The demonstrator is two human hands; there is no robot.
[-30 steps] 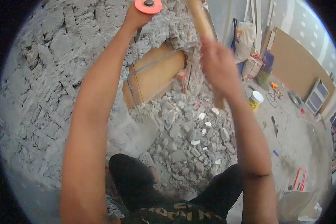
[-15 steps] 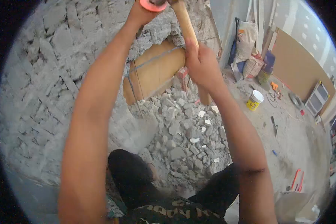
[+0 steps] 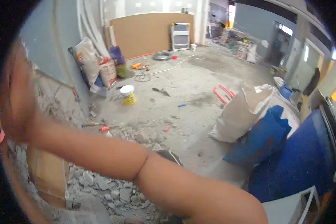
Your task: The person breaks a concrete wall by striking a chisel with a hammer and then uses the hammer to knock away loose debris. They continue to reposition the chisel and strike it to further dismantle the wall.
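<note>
My right arm stretches across the view to the far left, where my right hand (image 3: 18,100), smeared by motion, is closed in a fist. The wooden hammer handle it gripped half a second ago is hardly discernible in the blur. Below it, at the very left edge, shows the pink-red hand guard (image 3: 1,133) of a chisel, at the end of my left forearm (image 3: 16,179). My left hand is mostly hidden there, around the chisel. Close by are the broken wall (image 3: 58,95), a brown panel (image 3: 50,171) in its hole, and grey rubble (image 3: 108,190) beneath.
A white-and-yellow bucket (image 3: 127,95), a trowel (image 3: 161,91) and red bow-shaped tools (image 3: 224,94) are on the concrete floor. Filled bags (image 3: 87,59) lean at the left wall. A white sack (image 3: 237,115) and blue sheeting (image 3: 298,156) stand to the right.
My view has swung right, from the broken wall to the room. Both arms and the chisel guard now appear at the left, the right arm crossing the lower view.
</note>
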